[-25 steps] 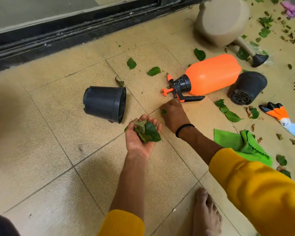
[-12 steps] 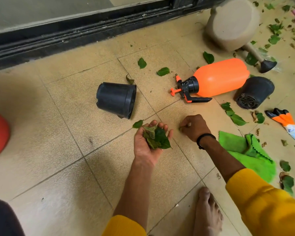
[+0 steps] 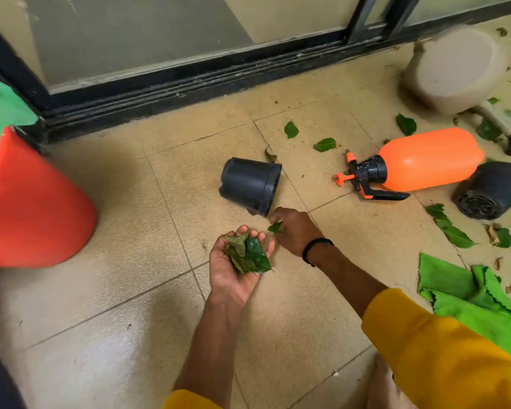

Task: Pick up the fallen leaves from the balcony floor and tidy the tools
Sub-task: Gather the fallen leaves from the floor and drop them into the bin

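Green in the palm: the left hand is cupped palm-up, half closed around a small heap of leaves.
Right hand: the right hand pinches a single leaf just beside the left fingertips, low over the tile floor.
Step in hand: I'd say the single leaf is about to join the heap; best to lay it flat on top and curl the left fingers over, so nothing slides off the open side.
Leaves left: several lie loose near the orange sprayer, more toward the right edge beside the green cloth.
Nearest pot: a black pot lies on its side, mouth turned to the right; from here its inside looks empty, though the opening is mostly hidden.
Second pot: another black pot is tipped over against the sprayer, showing only its slotted base.
Red bin: a red bucket stands at the left with green lining at its rim; contents out of sight.
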`<state>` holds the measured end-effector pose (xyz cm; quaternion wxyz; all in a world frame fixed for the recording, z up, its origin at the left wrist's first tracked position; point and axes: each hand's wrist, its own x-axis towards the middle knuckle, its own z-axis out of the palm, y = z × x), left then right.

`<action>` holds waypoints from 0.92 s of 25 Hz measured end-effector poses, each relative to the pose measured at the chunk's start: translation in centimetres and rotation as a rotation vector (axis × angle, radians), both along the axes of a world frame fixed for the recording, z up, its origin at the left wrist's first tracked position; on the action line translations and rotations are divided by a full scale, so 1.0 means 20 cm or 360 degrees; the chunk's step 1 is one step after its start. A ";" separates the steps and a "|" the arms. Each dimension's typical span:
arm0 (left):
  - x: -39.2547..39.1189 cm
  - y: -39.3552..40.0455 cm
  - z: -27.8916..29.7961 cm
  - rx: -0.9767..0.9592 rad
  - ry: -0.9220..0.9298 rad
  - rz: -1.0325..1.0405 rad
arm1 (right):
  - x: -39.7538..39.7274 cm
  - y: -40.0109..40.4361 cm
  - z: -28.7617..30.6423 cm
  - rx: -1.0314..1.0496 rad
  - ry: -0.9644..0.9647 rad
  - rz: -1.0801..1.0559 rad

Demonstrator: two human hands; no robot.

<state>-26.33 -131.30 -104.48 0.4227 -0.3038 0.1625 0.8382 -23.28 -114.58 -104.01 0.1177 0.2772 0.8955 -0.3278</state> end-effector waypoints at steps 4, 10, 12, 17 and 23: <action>-0.04 -0.05 -0.01 -0.0001 -0.0027 0.0130 | -0.22 -0.04 0.10 0.0013 0.0175 0.0055; -0.06 -0.11 0.01 0.0016 -0.0074 0.0238 | -0.47 -0.03 0.28 0.0006 0.0381 -0.0037; -0.09 -0.11 0.02 0.0016 -0.0084 0.0276 | -0.42 -0.03 0.20 0.0072 0.0105 -0.0100; -0.15 -0.12 -0.01 0.0011 -0.0031 0.0343 | -0.40 -0.13 -0.01 0.0181 0.0007 -0.0200; -0.08 -0.01 -0.01 0.0078 -0.0094 0.0361 | -0.33 -0.17 -0.09 0.0137 0.0395 -0.0356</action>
